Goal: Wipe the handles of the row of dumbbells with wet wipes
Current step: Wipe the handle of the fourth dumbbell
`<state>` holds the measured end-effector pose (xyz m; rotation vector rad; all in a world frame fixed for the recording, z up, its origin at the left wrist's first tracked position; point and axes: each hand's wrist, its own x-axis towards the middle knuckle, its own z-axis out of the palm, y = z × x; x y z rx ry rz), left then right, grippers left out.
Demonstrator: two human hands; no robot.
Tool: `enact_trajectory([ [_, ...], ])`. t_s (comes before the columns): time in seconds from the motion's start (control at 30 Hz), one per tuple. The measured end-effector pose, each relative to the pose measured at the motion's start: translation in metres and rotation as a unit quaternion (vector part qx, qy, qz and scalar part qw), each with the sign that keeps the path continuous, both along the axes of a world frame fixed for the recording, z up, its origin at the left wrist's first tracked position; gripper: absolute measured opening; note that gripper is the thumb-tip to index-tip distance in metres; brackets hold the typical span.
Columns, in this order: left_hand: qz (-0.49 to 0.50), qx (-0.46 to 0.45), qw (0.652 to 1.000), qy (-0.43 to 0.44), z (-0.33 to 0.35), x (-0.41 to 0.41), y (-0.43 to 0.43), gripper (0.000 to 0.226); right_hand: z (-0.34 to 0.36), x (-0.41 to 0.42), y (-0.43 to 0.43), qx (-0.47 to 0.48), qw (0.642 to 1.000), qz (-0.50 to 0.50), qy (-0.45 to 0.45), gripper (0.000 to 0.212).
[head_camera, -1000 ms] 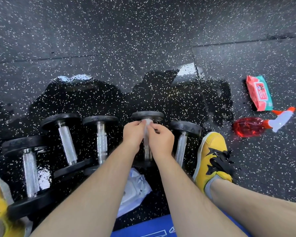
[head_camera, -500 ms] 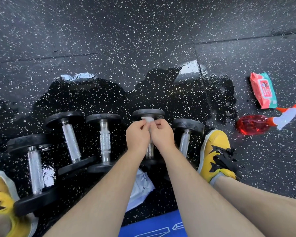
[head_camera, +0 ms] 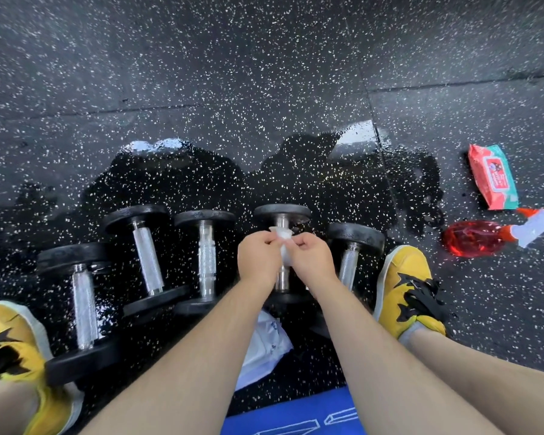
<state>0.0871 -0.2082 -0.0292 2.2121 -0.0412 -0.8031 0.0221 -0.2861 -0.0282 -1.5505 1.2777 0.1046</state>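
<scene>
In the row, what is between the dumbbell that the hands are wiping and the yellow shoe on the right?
One more dumbbell lies there, the last of the row, as the head view shows.

dumbbell handle (head_camera: 282,279) mostly behind hands

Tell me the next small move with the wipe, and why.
Probably slide the wipe down the handle toward you. The left hand and right hand pinch it round the handle's far end, and bare metal shows below them, likely not yet wiped.
</scene>
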Motion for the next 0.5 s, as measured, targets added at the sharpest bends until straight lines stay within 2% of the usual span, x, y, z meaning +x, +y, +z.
enact_trajectory([
  [0.1,-0.007,0.007,1.000,-0.001,-0.005,0.002,0.006,0.034,-0.002,-0.001,0.005,-0.009,1.000,-0.005,0.000,0.013],
  [0.23,0.008,-0.013,0.999,-0.034,-0.006,0.020,-0.005,0.050,0.001,0.020,-0.001,-0.028,0.999,-0.024,-0.013,0.027],
  [0.4,-0.001,0.022,0.999,-0.032,-0.010,-0.003,0.016,0.041,0.002,-0.003,0.019,-0.010,1.000,-0.026,0.003,0.025],
  [0.5,0.005,0.011,1.000,-0.020,-0.010,0.002,0.016,0.033,-0.005,0.001,0.017,-0.019,0.999,-0.032,0.004,0.019],
])
